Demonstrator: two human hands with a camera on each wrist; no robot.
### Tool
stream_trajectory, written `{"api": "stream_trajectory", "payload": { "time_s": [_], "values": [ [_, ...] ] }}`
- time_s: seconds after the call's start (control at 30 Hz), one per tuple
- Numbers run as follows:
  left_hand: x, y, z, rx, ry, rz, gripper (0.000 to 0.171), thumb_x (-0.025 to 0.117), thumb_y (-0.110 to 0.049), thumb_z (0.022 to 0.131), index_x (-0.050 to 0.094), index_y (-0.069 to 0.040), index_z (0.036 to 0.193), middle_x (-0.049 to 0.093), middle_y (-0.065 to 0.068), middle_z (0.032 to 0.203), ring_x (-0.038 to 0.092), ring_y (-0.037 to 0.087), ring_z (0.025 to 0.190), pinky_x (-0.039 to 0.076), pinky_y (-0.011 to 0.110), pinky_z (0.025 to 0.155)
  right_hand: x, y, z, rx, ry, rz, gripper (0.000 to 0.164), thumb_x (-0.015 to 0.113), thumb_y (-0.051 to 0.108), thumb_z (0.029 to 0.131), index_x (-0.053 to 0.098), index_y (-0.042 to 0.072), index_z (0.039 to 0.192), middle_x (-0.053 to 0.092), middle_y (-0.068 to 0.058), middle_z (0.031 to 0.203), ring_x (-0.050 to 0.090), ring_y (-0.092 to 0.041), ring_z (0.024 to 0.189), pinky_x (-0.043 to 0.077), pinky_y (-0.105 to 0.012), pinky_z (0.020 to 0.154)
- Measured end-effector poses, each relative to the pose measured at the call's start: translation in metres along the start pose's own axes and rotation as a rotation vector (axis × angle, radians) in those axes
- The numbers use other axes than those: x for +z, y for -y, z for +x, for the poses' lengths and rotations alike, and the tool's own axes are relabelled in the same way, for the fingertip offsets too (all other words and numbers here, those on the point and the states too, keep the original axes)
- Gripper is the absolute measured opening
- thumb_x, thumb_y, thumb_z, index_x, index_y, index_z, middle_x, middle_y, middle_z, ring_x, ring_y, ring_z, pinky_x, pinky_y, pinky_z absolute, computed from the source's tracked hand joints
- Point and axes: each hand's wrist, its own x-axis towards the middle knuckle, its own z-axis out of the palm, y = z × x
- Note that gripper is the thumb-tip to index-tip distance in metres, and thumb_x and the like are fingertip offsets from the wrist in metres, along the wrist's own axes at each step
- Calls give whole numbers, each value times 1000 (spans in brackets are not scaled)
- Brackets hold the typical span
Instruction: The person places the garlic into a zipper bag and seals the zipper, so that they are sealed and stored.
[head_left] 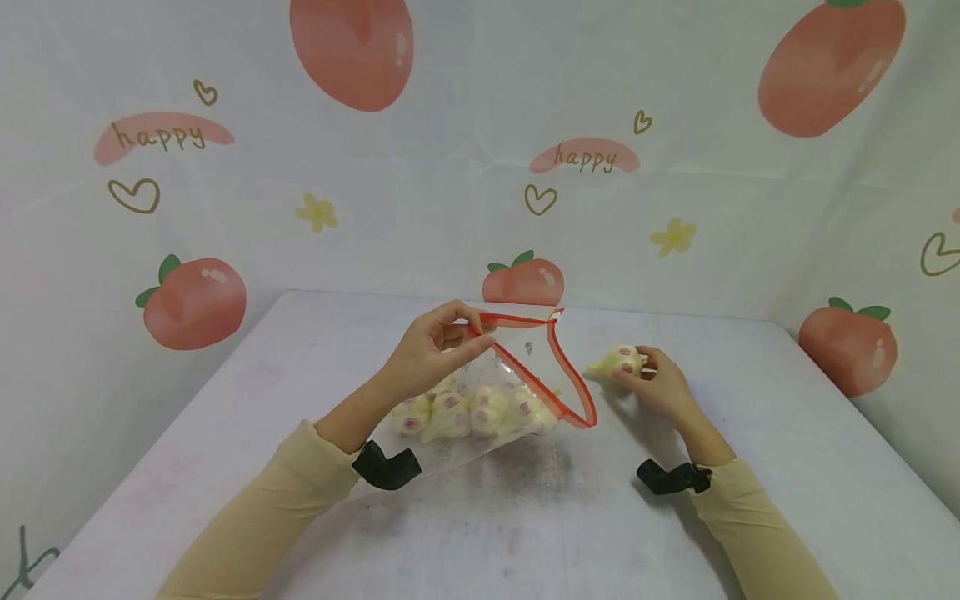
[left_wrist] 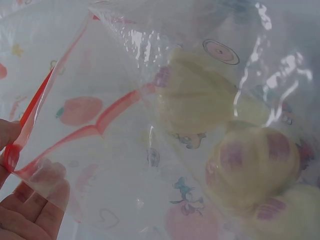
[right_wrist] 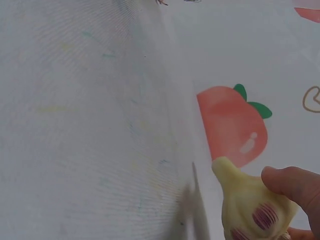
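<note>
A clear zip bag (head_left: 465, 454) with a red-edged mouth holds several garlic bulbs (head_left: 487, 408), pale yellow with purple patches. My left hand (head_left: 431, 350) pinches the bag's red rim, and the mouth gapes toward the right. Through the plastic in the left wrist view, more garlic bulbs (left_wrist: 252, 165) show, with the left fingers (left_wrist: 30, 215) at the rim. To the right of the mouth, my right hand (head_left: 660, 387) grips a single garlic bulb (head_left: 622, 360). In the right wrist view this bulb (right_wrist: 255, 200) sits under the thumb, its stem pointing up and left.
The white table (head_left: 525, 533) carries dark smudges in front of the bag. A white cloth backdrop (head_left: 450, 192) printed with peaches, hearts and "happy" rises behind it and along both sides. Black wrist mounts (head_left: 386, 467) sit on both forearms.
</note>
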Motion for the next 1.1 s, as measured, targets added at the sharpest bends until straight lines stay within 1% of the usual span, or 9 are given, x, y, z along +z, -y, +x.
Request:
{"api": "stream_trajectory", "payload": {
  "time_s": [0.1, 0.37, 0.63, 0.9, 1.1],
  "values": [
    [0, 0, 1, 5, 1, -2, 14, 63, -10, 88, 52, -5, 95, 55, 1, 96, 57, 11, 75, 42, 26, 64, -3, 1, -2, -1, 0, 2, 68, 61, 28, 88, 31, -6, 138, 44, -33, 126, 48, -46, 119, 43, -49, 96],
    [-1, -1, 1, 3, 2, 13, 12, 62, -9, 89, 52, -6, 95, 54, 2, 95, 56, 11, 73, 41, 25, 63, -9, 3, -3, -3, -7, 14, 70, 61, 30, 88, 31, -5, 139, 46, -30, 124, 49, -44, 119, 45, -44, 92],
    [-1, -2, 2, 12, -2, 32, 14, 62, -9, 88, 52, -5, 96, 55, 2, 95, 59, 12, 78, 44, 26, 65, -14, 6, -4, -5, -5, 20, 71, 61, 32, 88, 30, -5, 140, 43, -32, 129, 47, -45, 120, 43, -49, 95],
    [-4, -4, 4, 20, -12, 33, 12, 62, -8, 88, 53, -6, 95, 54, 2, 93, 57, 12, 75, 41, 25, 65, -18, 12, -8, 10, 4, 39, 74, 62, 35, 88, 28, -3, 142, 40, -31, 132, 45, -45, 122, 42, -51, 97],
    [-4, -5, 4, 21, -7, 35, 13, 63, -10, 88, 52, -5, 95, 56, 1, 95, 59, 12, 78, 42, 27, 66, -21, 15, -11, 11, 14, 46, 77, 61, 38, 88, 26, -2, 143, 38, -31, 135, 44, -45, 124, 41, -52, 98]
  ]
}}
